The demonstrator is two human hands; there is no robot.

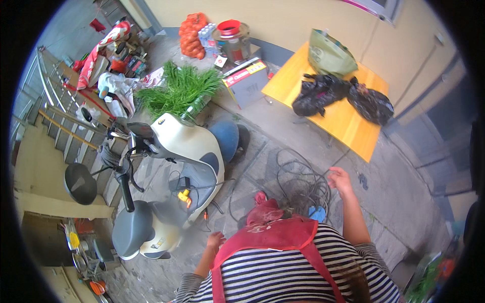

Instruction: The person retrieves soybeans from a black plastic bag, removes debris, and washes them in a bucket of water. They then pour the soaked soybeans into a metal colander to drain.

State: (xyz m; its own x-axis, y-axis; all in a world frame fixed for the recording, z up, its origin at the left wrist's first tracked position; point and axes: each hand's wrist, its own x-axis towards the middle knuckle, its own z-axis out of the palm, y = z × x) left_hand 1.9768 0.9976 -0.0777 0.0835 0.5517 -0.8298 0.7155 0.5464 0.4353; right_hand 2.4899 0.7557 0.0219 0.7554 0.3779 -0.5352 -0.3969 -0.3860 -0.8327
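My right hand [340,181] is raised beside a loose coil of black cable [303,181] on the paving, with nothing seen in its bent fingers. Low by my red apron [271,233], my left hand [216,240] also shows nothing in it, its fingers partly bent. A cream and grey electric scooter [182,140] stands to the left of my left hand. On its footboard lie a black charger box [179,184] and a yellow and orange plug piece [185,197]. A light blue item [317,214] lies at the near edge of the coil.
A yellow wooden table [341,132] bears black plastic bags [322,92] and a green bag [330,55]. Beyond the scooter are a heap of green leafy vegetables [180,89], a printed carton [248,85] and an orange net sack [192,36]. Steps [68,142] rise at the left.
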